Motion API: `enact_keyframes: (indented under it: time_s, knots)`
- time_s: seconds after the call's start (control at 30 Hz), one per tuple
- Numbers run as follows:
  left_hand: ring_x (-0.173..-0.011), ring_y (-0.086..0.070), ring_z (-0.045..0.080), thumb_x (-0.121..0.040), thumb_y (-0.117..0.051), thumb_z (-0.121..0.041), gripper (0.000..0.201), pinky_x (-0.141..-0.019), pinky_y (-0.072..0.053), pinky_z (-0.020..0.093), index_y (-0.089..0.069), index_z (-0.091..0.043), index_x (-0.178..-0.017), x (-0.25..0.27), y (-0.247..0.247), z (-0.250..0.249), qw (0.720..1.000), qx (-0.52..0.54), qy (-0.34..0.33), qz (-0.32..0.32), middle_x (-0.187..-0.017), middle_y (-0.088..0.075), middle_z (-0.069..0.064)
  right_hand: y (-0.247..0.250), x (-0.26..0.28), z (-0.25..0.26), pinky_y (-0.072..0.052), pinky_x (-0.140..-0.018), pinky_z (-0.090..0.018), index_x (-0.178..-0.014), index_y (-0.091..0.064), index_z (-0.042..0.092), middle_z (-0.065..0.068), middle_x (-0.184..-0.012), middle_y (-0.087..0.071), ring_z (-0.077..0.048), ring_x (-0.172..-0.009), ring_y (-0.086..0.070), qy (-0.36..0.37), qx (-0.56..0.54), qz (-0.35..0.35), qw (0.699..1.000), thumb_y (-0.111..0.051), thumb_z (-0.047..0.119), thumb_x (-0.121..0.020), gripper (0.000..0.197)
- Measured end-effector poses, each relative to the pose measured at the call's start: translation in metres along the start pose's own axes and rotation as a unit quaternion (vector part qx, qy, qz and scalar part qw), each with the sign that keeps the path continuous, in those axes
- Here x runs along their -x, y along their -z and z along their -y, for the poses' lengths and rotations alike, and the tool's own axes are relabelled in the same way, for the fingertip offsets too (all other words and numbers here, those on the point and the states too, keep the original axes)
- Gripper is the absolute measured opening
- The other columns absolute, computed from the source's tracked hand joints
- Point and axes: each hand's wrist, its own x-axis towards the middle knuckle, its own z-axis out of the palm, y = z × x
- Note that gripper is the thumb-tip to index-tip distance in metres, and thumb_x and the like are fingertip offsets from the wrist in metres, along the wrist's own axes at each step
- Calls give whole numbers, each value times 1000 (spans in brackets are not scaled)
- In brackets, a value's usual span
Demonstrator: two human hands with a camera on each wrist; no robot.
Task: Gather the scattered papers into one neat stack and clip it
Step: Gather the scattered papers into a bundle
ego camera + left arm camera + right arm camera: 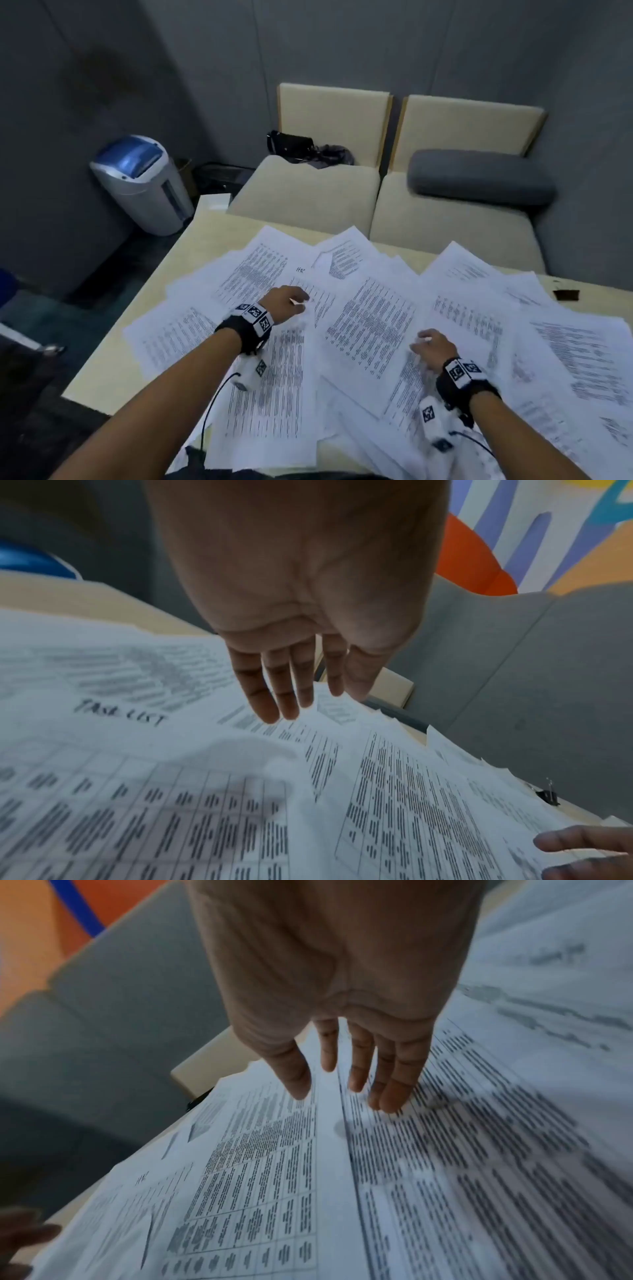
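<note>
Printed papers [373, 325] are spread in an overlapping fan across most of a pale wooden table [191, 260], none of them squared into a stack. Most sheets carry dense tables of text, and the heading "TASK LIST" is seen on one sheet in the left wrist view.

The left hand [286, 303] is laid palm down on the sheets at the left centre of the spread. Its fingers [270, 696] are extended and held close together, the tips touching the paper; nothing is grasped. The right hand [433, 346] is placed palm down on the sheets nearer the table's front edge, right of centre. Its fingers [394, 1093] are straight and slightly spread, the tips resting on a printed table; it too is released and grips nothing. The two hands are kept well apart, with several sheets between them. A banded camera unit with black-and-white markers is worn on each wrist.

A black binder clip [566, 294] is seen lying on bare table at the far right, just beyond the outer edge of the papers and well apart from both hands.

Beyond the table, a cream sofa [308, 192] is set against a grey wall, with a grey cushion [479, 178] on its right seat and a dark bag [291, 144] on its left seat. A grey bin with a blue lid [137, 178] is stood on the floor to the left.
</note>
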Motion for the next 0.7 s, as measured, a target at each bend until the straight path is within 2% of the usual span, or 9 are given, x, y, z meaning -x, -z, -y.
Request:
enact_keyframes:
  time_s: [0.1,0.23,0.3,0.37,0.47,0.5,0.53,0.6,0.7]
  knots:
    - [-109,-61,23,-92,-60,-20,39,-86,-51,30,-55,-18,-131,-11,-15,14,999,40,31,17,-134,-56,6,-21,-10,-17,-47,-65,-33,-135,-41,15,-15,-98,-58,-27,-73,-56,-74,-93,-18,993,-69,21,-84,59]
    - [-119,-54,25,-92,-60,-18,47,-95,-47,34,-47,-17,-138,-26,-32,21,997,54,39,50,-140,-49,8,-35,-14,-16,-54,-69,-37,-142,-30,12,-23,-106,-62,-31,-76,-62,-123,-222,-52,966,-72,20,-82,74]
    - [-123,-51,25,-92,-60,-18,52,-99,-44,34,-43,-15,-141,-38,-41,25,995,61,37,73,-142,-48,8,-41,-17,-1,-52,-61,-33,-145,-28,6,-23,-106,-63,-28,-75,-62,-120,-277,-54,952,-74,17,-83,78]
    - [-126,-49,23,-91,-62,-19,59,-101,-42,32,-37,-13,-144,-46,-51,27,993,62,35,92,-142,-47,7,-49,-17,13,-45,-48,-26,-142,-36,0,-18,-85,-65,-21,-60,-55,-109,-310,-38,944,-72,10,-85,68]
    - [-120,-50,20,-90,-64,-20,63,-100,-44,30,-34,-11,-145,-61,-58,32,991,78,42,97,-137,-49,6,-58,-15,36,-41,-54,-29,-104,-63,7,-7,-65,-56,-19,-53,-49,-75,-269,-28,960,-70,13,-86,20]
    - [-115,-52,19,-90,-63,-21,62,-98,-46,30,-35,-11,-144,-65,-58,32,990,85,44,103,-133,-50,6,-61,-16,44,-44,-60,-32,-92,-61,11,-6,-70,-55,-21,-58,-52,-57,-238,-21,969,-70,18,-86,12]
    - [-111,-53,18,-91,-62,-21,60,-95,-48,30,-36,-12,-143,-70,-57,32,989,86,42,110,-129,-52,5,-62,-15,51,-48,-69,-34,-94,-60,12,-6,-82,-59,-23,-70,-58,-39,-195,-12,980,-70,23,-86,17]
    - [-106,-56,19,-92,-61,-21,56,-92,-51,32,-37,-13,-142,-79,-55,32,987,99,49,117,-123,-54,5,-66,-14,60,-48,-93,-35,-122,-54,8,-6,-120,-60,-27,-108,-59,-13,-134,-31,990,-67,27,-87,42]
    - [-113,-55,23,-91,-63,-24,57,-96,-46,34,-38,-13,-141,-88,-51,29,984,142,68,85,-121,-53,5,-59,1,78,-46,-100,-34,-133,-50,10,-4,-137,-55,-20,-123,-55,98,-164,-73,979,-61,21,-92,44]
